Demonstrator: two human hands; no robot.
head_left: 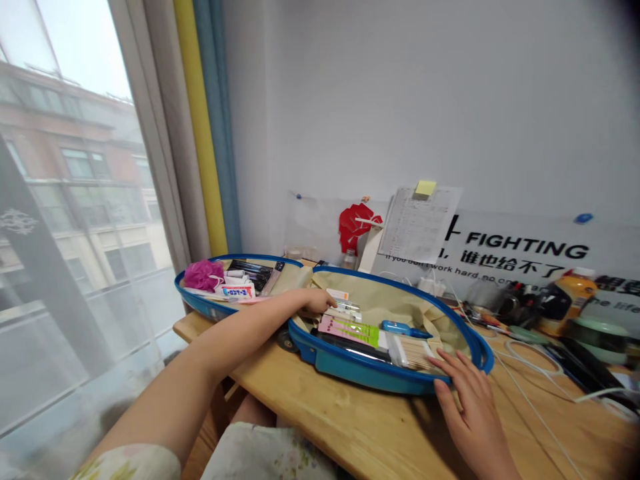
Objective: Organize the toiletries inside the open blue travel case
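Note:
A blue oval suitcase (370, 381) with a beige lining lies opened out in two halves. My left hand (320, 301) reaches into the right half, fingers curled down beside a small white-and-orange box (339, 294) and clear tubes (349, 307); what they hold, if anything, is hidden. My right hand (465, 387) rests at the near right rim with its fingers apart, fingertips beside a clear pack of cotton swabs (413, 352). Also in this half are a pink-and-green packet (349, 329), a blue bottle (397, 327) and a long black item (353, 347).
The left half holds a purple bath puff (204, 275), a toothpaste box (239, 291) and a dark flat pack (255, 273). White cables (533, 357), an orange bottle (567, 300) and a green round container (597, 337) crowd the right of the wooden table (345, 407).

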